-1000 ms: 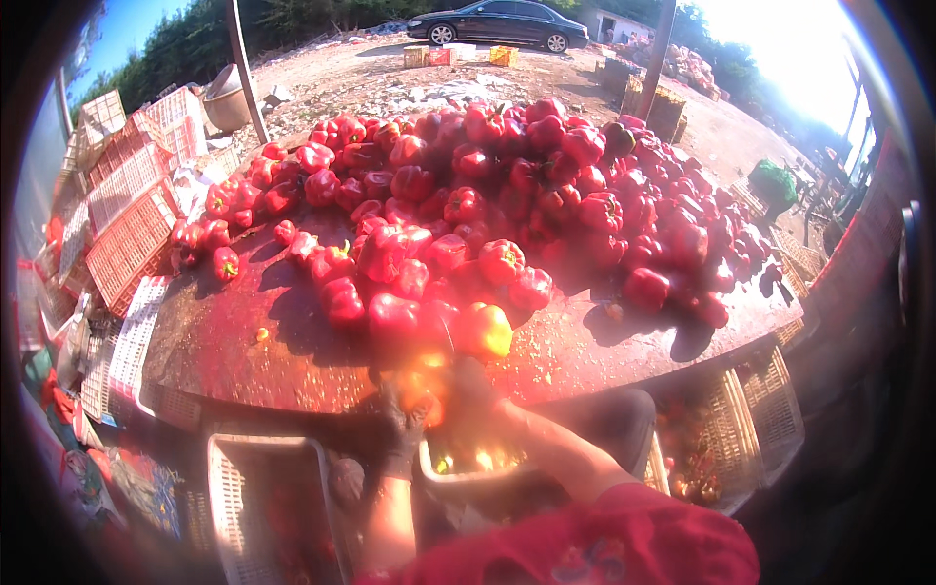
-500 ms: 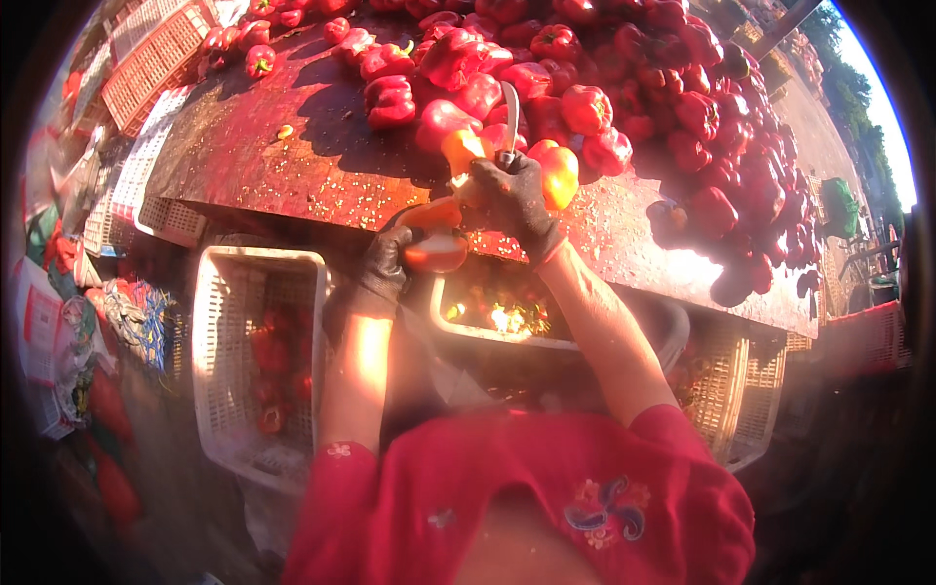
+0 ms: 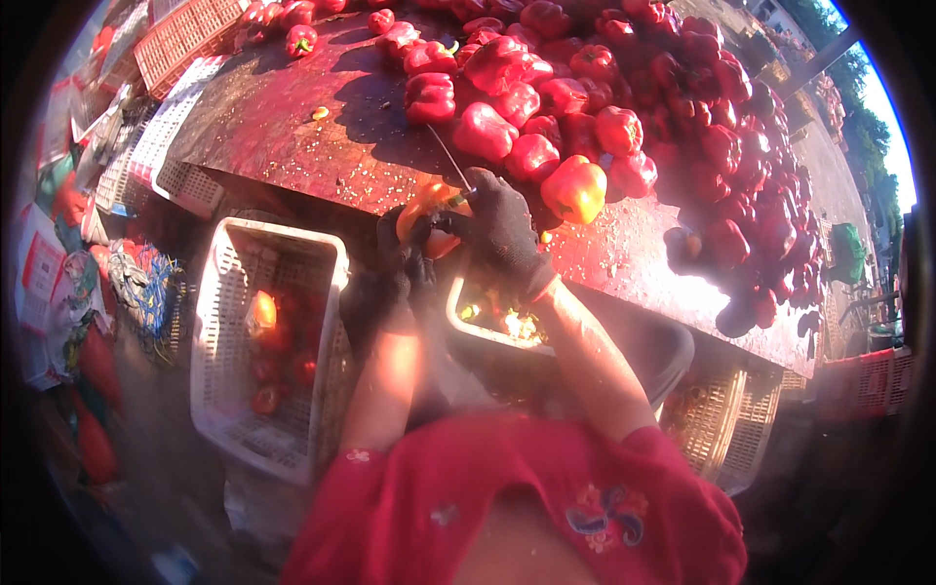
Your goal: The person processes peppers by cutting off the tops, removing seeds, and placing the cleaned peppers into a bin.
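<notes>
My left hand (image 3: 417, 255), in a dark glove, is closed around an orange-red bell pepper (image 3: 429, 207) at the table's near edge. My right hand (image 3: 502, 226), gloved too, grips a knife (image 3: 448, 156) whose thin blade points up and to the left; its handle is hidden in the fist. The fingers of this hand sit against the pepper, and whether it is whole or cut I cannot tell. Just right of the knife hand lies an orange-yellow bell pepper (image 3: 573, 189) on the table. Behind it spreads a big heap of red bell peppers (image 3: 595, 93).
Seeds dot the reddish table (image 3: 292, 146). At the lower left stands a white plastic crate (image 3: 207, 341) with red pepper pieces and one sunlit orange piece (image 3: 262, 310). Another bin (image 3: 478, 331) below my hands holds cores and scraps. More crates (image 3: 717, 409) stand at the right.
Both hands drew closer together and the knife now tilts left. The pepper pieces left my left hand, and an orange piece now shows in the left crate. The orange-yellow pepper stays on the table.
</notes>
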Demonstrator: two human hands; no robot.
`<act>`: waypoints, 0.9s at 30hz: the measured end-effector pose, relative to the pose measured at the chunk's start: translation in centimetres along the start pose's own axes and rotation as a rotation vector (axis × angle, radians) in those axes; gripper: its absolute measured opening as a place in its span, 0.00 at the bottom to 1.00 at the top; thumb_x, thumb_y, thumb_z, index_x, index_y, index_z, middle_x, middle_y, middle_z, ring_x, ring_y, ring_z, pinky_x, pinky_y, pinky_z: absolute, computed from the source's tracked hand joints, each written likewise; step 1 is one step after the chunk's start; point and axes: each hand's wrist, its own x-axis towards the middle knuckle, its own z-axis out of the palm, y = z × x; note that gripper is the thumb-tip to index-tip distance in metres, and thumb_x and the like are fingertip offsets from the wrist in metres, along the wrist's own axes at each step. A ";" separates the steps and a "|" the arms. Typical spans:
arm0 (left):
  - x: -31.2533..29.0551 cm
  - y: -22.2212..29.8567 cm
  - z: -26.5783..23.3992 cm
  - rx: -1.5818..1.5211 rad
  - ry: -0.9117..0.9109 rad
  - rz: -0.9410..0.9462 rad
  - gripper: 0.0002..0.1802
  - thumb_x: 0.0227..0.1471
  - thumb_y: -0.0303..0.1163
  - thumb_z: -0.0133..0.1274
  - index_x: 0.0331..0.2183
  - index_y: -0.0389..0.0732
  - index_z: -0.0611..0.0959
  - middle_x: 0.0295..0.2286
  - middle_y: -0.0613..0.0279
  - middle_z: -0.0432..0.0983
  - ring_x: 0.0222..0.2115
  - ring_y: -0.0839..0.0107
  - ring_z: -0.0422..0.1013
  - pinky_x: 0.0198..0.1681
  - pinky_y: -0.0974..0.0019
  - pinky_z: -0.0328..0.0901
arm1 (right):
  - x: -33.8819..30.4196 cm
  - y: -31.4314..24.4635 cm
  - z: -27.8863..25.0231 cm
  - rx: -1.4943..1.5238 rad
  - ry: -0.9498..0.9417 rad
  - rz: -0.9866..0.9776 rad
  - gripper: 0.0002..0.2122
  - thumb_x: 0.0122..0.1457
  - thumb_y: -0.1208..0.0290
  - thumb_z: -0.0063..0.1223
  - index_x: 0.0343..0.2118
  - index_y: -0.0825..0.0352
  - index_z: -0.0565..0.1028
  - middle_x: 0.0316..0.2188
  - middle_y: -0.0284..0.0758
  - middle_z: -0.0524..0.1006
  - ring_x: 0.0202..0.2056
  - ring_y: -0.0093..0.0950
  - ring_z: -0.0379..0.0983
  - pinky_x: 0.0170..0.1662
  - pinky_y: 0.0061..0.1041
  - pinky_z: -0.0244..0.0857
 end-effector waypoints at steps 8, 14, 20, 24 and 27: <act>0.6 7.2 1.6 -0.660 -0.108 -0.352 0.34 0.42 0.34 0.62 0.49 0.37 0.64 0.44 0.57 0.66 0.44 0.70 0.64 0.48 0.66 0.61 | -5.3 4.8 -1.9 0.689 -0.110 0.208 0.21 0.49 0.78 0.57 0.47 0.71 0.67 0.32 0.33 0.75 0.29 0.20 0.72 0.31 0.19 0.69; 2.5 7.9 0.5 -0.590 -0.420 -0.097 0.44 0.35 0.36 0.67 0.51 0.35 0.62 0.42 0.57 0.67 0.45 0.68 0.63 0.51 0.64 0.58 | -5.4 0.9 -5.5 1.030 -0.091 0.411 0.22 0.47 0.81 0.58 0.47 0.70 0.66 0.34 0.34 0.74 0.33 0.21 0.72 0.34 0.21 0.69; -0.2 7.1 3.1 -0.638 -0.241 -0.150 0.31 0.41 0.44 0.62 0.42 0.35 0.70 0.38 0.58 0.68 0.39 0.69 0.66 0.45 0.65 0.61 | -7.6 3.4 -4.9 1.029 -0.021 0.415 0.21 0.46 0.80 0.59 0.44 0.70 0.68 0.33 0.33 0.74 0.32 0.20 0.71 0.33 0.19 0.67; -1.8 7.5 4.9 -0.956 -0.214 -0.499 0.18 0.51 0.37 0.53 0.41 0.35 0.73 0.36 0.60 0.71 0.37 0.72 0.67 0.43 0.69 0.62 | -9.8 4.6 -4.1 0.993 0.081 0.497 0.16 0.48 0.75 0.57 0.41 0.71 0.70 0.32 0.32 0.74 0.29 0.18 0.70 0.30 0.17 0.66; -3.4 7.0 5.6 -1.041 -0.226 -0.742 0.18 0.51 0.35 0.53 0.42 0.36 0.74 0.37 0.56 0.73 0.39 0.64 0.70 0.44 0.62 0.66 | -11.5 5.2 -4.6 0.879 -0.009 0.555 0.12 0.50 0.70 0.54 0.37 0.70 0.73 0.27 0.31 0.75 0.27 0.16 0.70 0.27 0.18 0.65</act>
